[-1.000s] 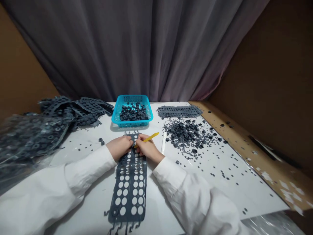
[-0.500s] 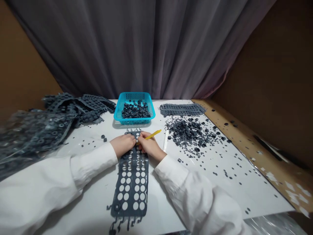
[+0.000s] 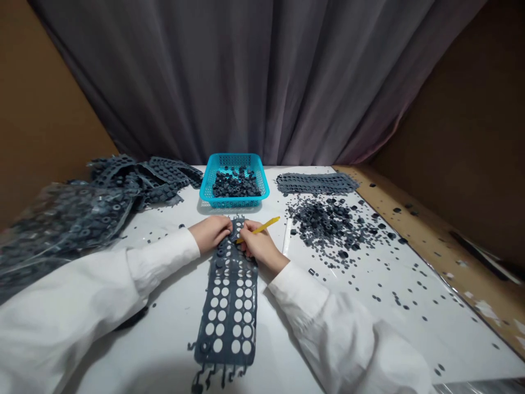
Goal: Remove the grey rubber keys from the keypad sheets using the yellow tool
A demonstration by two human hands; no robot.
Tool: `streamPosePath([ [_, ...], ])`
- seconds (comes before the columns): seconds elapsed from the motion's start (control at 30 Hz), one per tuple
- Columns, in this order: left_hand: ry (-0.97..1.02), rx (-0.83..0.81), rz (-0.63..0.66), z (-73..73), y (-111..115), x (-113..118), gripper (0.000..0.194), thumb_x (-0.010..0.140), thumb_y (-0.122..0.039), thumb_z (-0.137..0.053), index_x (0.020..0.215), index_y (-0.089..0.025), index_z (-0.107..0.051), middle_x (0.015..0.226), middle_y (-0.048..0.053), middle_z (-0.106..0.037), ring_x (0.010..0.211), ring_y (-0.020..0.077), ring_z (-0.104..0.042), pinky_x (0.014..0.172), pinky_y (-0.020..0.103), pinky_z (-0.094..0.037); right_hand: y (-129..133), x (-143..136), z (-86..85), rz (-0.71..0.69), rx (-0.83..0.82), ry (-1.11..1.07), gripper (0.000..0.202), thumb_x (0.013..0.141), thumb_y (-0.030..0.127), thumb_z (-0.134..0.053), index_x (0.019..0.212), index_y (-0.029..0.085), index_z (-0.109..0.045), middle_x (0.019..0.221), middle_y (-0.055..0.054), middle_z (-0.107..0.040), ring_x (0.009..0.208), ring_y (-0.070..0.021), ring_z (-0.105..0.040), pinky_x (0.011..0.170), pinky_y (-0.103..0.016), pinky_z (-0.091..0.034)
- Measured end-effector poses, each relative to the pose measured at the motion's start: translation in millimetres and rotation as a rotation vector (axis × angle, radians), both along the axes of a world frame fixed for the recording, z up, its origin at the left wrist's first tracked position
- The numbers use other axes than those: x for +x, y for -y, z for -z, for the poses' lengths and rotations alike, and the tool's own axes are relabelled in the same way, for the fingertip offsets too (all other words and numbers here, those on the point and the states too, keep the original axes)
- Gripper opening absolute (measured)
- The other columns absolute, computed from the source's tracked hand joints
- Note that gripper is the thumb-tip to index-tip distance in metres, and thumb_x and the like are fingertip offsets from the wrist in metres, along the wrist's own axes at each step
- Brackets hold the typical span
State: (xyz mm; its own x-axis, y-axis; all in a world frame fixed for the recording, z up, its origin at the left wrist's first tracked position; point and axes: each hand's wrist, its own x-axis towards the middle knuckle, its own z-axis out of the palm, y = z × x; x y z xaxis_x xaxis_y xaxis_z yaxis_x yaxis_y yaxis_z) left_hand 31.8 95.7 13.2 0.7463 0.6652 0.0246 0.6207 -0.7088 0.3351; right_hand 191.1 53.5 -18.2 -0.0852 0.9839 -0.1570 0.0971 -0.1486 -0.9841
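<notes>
A dark rubbery sheet [image 3: 229, 306] with rows of round holes lies lengthwise in front of me, thin strands sticking out at both ends. A few dark round pieces sit along its left side. My right hand [image 3: 261, 246] is closed around a slim yellow pen-shaped tool [image 3: 267, 224], its lower tip against the far part of the sheet. At the sheet's far left edge, my left hand [image 3: 210, 234] has its fingers curled together; whatever they pinch is hidden. Beyond both hands stands a turquoise basket [image 3: 234, 201] holding many small dark ring-like pieces [image 3: 238, 183].
On the right, small dark bits [image 3: 332, 221] are heaped and scattered, with stacked perforated sheets [image 3: 315, 183] behind. Left are more dark sheets [image 3: 151, 172] and a clear plastic bag [image 3: 82, 219] of dark ring pieces. A grey curtain [image 3: 229, 82] hangs behind the white tabletop [image 3: 172, 328].
The view has turned slightly left. My left hand has drawn back a little leftward from the middle of the sheet. The yellow tool stays in my right hand, at the sheet.
</notes>
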Motion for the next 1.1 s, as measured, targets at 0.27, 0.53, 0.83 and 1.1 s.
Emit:
streamPosePath([
  [0.27, 0.496, -0.439, -0.448, -15.3, -25, -15, 0.022, 0.066, -0.034, -0.062, 0.075, -0.014, -0.059, 0.061, 0.0, -0.059, 0.054, 0.0122, -0.049, 0.055, 0.025, -0.04, -1, 1, -0.7, -0.002, -0.022, 0.017, 0.015, 0.069, 0.017, -0.043, 0.055, 0.02, -0.039, 0.038, 0.007, -0.046, 0.027, -0.0068, -0.038, 0.029, -0.017, -0.027],
  [0.53, 1.013, -1.224, -0.415, -23.8, -2, -13, 0.035, 0.053, -0.031, -0.081, 0.071, -0.008, -0.061, 0.065, 0.002, -0.059, 0.048, 0.0028, -0.041, 0.045, 0.015, -0.033, -1, 0, 0.0, 0.003, -0.034, 0.018, 0.013, 0.069, 0.02, -0.044, 0.056, 0.02, -0.04, 0.039, 0.006, -0.047, 0.028, -0.0072, -0.039, 0.029, -0.017, -0.027],
  [0.83, 1.115, -1.434, -0.422, -33.9, 12, -2, 0.021, 0.077, -0.027, -0.064, 0.073, -0.007, -0.06, 0.059, 0.002, -0.055, 0.039, 0.0015, -0.039, 0.037, 0.012, -0.03, -2, 0, 1.4, 0.007, -0.058, -0.012, 0.011, 0.069, 0.021, -0.045, 0.059, 0.019, -0.042, 0.039, 0.005, -0.047, 0.028, -0.007, -0.04, 0.028, -0.016, -0.027],
  [1.1, 1.05, -1.493, -0.558, -40.5, 9, 10, 0.035, 0.089, -0.035, -0.044, 0.069, -0.008, -0.056, 0.051, -0.003, -0.046, 0.03, 0.0002, -0.03, 0.029, 0.011, -0.022, -4, 1, 6.5, -0.004, -0.022, -0.03, 0.012, 0.07, 0.021, -0.045, 0.059, 0.019, -0.043, 0.039, 0.006, -0.047, 0.027, -0.0076, -0.039, 0.029, -0.018, -0.029],
])
